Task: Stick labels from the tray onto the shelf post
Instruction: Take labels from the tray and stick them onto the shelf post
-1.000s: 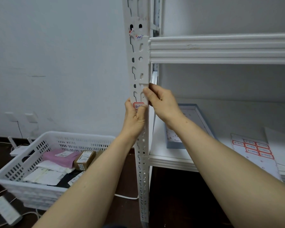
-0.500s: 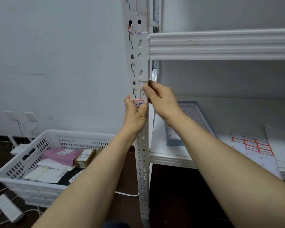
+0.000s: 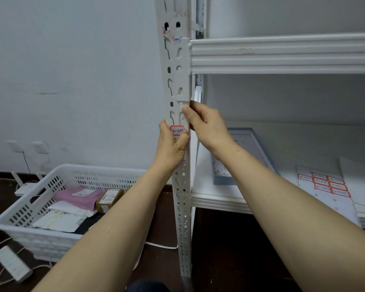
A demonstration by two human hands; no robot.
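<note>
Label (image 3: 177,130), red-bordered, sits mid-frame on the shelf post (image 3: 178,85), left hand (image 3: 170,145) thumb pressing it, right hand (image 3: 205,129) curled around the post edge. Slot holes beneath may leave corners unstuck; uneven pressure could skew it.

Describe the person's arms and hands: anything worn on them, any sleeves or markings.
Both forearms are bare, with no sleeves in view. The left hand and right hand wear no gloves, and no rings, watch or bracelet are visible. Fingernails look short and unpainted. No markings show.
</note>
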